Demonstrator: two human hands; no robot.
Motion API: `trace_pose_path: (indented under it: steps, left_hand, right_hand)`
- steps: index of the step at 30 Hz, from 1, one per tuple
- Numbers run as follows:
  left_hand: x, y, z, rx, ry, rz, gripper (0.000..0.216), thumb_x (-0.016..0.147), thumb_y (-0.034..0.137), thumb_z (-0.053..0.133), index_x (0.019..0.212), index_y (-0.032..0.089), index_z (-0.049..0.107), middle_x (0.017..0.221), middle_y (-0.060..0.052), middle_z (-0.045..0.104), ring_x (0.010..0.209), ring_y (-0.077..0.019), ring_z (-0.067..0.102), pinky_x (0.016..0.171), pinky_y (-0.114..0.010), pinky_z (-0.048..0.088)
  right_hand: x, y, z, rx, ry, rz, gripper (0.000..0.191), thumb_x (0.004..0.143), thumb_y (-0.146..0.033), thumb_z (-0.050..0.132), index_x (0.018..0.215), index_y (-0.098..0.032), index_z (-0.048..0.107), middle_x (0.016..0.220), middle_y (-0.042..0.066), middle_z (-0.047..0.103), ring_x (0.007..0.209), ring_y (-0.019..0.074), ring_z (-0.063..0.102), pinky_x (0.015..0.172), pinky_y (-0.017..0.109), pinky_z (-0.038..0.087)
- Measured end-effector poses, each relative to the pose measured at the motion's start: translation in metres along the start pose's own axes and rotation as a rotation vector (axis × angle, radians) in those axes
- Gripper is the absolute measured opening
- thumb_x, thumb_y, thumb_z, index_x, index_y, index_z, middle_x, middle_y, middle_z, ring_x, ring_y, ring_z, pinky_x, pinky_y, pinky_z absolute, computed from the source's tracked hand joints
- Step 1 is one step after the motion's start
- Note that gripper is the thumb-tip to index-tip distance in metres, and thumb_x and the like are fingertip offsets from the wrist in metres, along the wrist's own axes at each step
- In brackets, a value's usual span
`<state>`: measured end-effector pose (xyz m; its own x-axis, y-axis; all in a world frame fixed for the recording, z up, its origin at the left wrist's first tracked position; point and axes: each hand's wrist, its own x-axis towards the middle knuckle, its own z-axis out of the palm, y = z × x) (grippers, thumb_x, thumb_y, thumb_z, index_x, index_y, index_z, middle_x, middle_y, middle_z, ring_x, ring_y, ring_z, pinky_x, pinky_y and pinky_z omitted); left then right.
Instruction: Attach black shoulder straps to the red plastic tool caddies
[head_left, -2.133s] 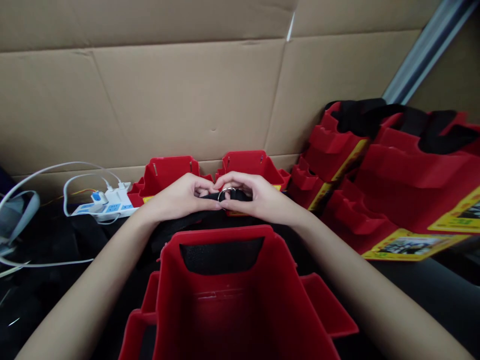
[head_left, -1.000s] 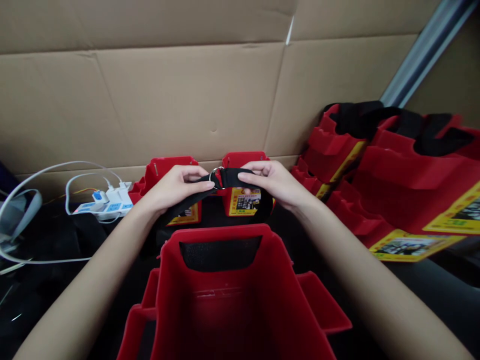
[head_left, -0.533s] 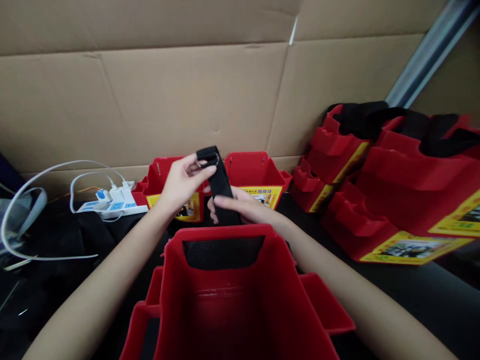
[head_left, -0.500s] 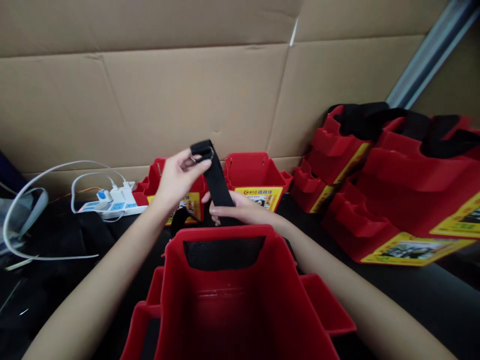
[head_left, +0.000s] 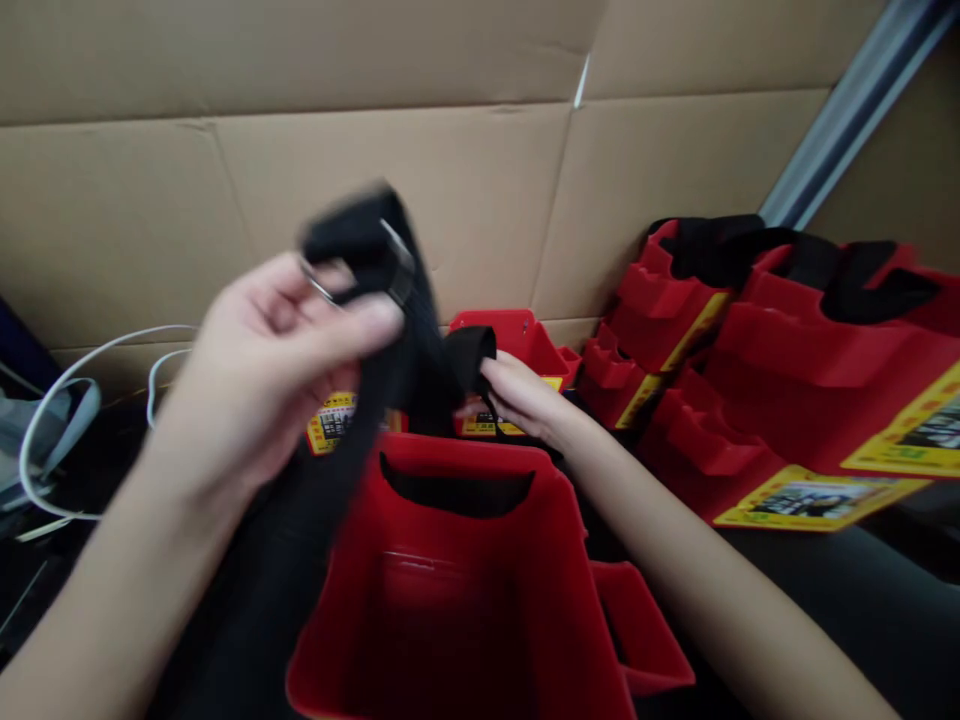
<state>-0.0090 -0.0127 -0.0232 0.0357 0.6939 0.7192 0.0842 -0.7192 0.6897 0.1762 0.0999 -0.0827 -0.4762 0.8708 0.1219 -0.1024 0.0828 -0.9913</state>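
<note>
A black webbing strap (head_left: pixel 409 350) with a metal ring buckle (head_left: pixel 396 245) is held up above the far rim of a red plastic bucket (head_left: pixel 457 575). My left hand (head_left: pixel 274 345) is closed on the buckle end, thumb over the strap; motion blurs it a little. Farther right and lower, my right hand (head_left: pixel 521 395) pinches another stretch of the strap, which loops beside its fingers. The bucket stands right in front of me, with a slot in its far wall and a side pocket on its right. Part of the strap hangs down over the bucket's left side.
Against the cardboard wall (head_left: pixel 390 150) stand more red buckets (head_left: pixel 499 325) with yellow labels. Stacked buckets (head_left: pixel 795 375) with black straps on top are at the right. A white cable (head_left: pixel 45 420) curls at the left. A metal post (head_left: pixel 832 110) slants at the upper right.
My left hand has come closer and to the left, lifting the buckle end. My right hand has moved right and slightly up with its part of the strap. The bucket has shifted slightly.
</note>
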Motion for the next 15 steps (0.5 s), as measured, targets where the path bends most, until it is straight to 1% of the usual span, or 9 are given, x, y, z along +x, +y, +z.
trace_pose_path:
  steps: [2, 3, 4, 6, 7, 8, 9, 12, 15]
  left_hand:
    - [-0.014, -0.002, 0.012, 0.317, -0.188, 0.089, 0.008, 0.074, 0.020, 0.064, 0.078, 0.023, 0.058, 0.072, 0.005, 0.060, 0.064, -0.0093, 0.056, 0.058, -0.020, 0.046]
    - [-0.020, -0.004, 0.016, 0.469, -0.327, 0.163, 0.006, 0.077, 0.019, 0.059, 0.075, 0.022, 0.055, 0.075, 0.004, 0.059, 0.066, -0.0103, 0.055, 0.058, -0.021, 0.044]
    - [-0.024, -0.006, 0.019, 0.600, -0.487, 0.239, 0.009, 0.080, 0.017, 0.052, 0.073, 0.021, 0.052, 0.078, 0.002, 0.059, 0.068, -0.0111, 0.054, 0.058, -0.022, 0.043]
    - [-0.029, -0.010, 0.021, 0.766, -0.810, 0.342, 0.016, 0.083, 0.010, 0.041, 0.074, 0.020, 0.050, 0.083, -0.001, 0.057, 0.068, -0.0117, 0.051, 0.057, -0.024, 0.039]
    - [-0.030, -0.011, 0.022, 0.813, -0.932, 0.343, 0.017, 0.082, 0.008, 0.039, 0.075, 0.020, 0.049, 0.084, -0.001, 0.055, 0.068, -0.0116, 0.050, 0.056, -0.024, 0.037]
    - [-0.031, -0.011, 0.022, 0.845, -1.017, 0.318, 0.017, 0.081, 0.006, 0.039, 0.076, 0.019, 0.048, 0.085, 0.000, 0.054, 0.067, -0.0114, 0.050, 0.055, -0.024, 0.036]
    - [-0.031, -0.011, 0.022, 0.864, -1.068, 0.278, 0.017, 0.081, 0.005, 0.040, 0.077, 0.019, 0.047, 0.085, 0.000, 0.054, 0.066, -0.0112, 0.050, 0.055, -0.024, 0.035]
    - [-0.034, -0.006, 0.020, 0.863, -1.109, 0.157, 0.016, 0.081, 0.005, 0.042, 0.079, 0.020, 0.049, 0.087, 0.001, 0.055, 0.070, -0.0116, 0.052, 0.057, -0.024, 0.035]
    - [-0.043, 0.007, 0.011, 0.730, -1.203, 0.041, 0.019, 0.079, 0.009, 0.049, 0.087, 0.024, 0.055, 0.095, 0.004, 0.059, 0.077, -0.0105, 0.056, 0.063, -0.020, 0.040]
  right_hand:
    - [-0.001, -0.009, 0.001, 0.072, 0.041, -0.044, 0.019, 0.083, -0.028, 0.048, 0.095, -0.016, 0.055, 0.089, 0.008, 0.067, 0.081, 0.0170, 0.064, 0.071, 0.031, 0.055]
    - [-0.003, -0.014, 0.003, 0.100, 0.043, -0.071, 0.020, 0.083, -0.027, 0.046, 0.096, -0.015, 0.055, 0.092, 0.009, 0.067, 0.087, 0.0179, 0.063, 0.078, 0.033, 0.053]
    - [-0.006, -0.020, 0.004, 0.118, 0.031, -0.104, 0.021, 0.083, -0.027, 0.045, 0.098, -0.015, 0.055, 0.095, 0.010, 0.066, 0.092, 0.0189, 0.062, 0.084, 0.036, 0.051]
    - [-0.017, -0.032, 0.010, 0.131, -0.020, -0.200, 0.022, 0.084, -0.025, 0.043, 0.101, -0.016, 0.054, 0.102, 0.009, 0.065, 0.100, 0.0200, 0.059, 0.091, 0.040, 0.047]
    - [-0.024, -0.038, 0.014, 0.129, -0.047, -0.252, 0.021, 0.084, -0.023, 0.042, 0.102, -0.017, 0.053, 0.104, 0.008, 0.064, 0.103, 0.0198, 0.058, 0.092, 0.040, 0.045]
    - [-0.032, -0.043, 0.018, 0.121, -0.068, -0.301, 0.021, 0.084, -0.021, 0.041, 0.101, -0.019, 0.053, 0.105, 0.006, 0.064, 0.105, 0.0194, 0.057, 0.093, 0.040, 0.045]
    - [-0.040, -0.049, 0.023, 0.107, -0.086, -0.341, 0.021, 0.084, -0.019, 0.040, 0.101, -0.020, 0.052, 0.106, 0.004, 0.063, 0.106, 0.0187, 0.056, 0.093, 0.040, 0.044]
    - [-0.062, -0.061, 0.038, 0.007, -0.134, -0.412, 0.024, 0.086, -0.017, 0.036, 0.102, -0.022, 0.053, 0.108, 0.001, 0.062, 0.107, 0.0169, 0.055, 0.091, 0.037, 0.045]
    - [-0.082, -0.067, 0.049, -0.197, -0.260, -0.421, 0.025, 0.087, -0.015, 0.036, 0.103, -0.020, 0.055, 0.110, 0.001, 0.060, 0.107, 0.0154, 0.055, 0.091, 0.033, 0.045]
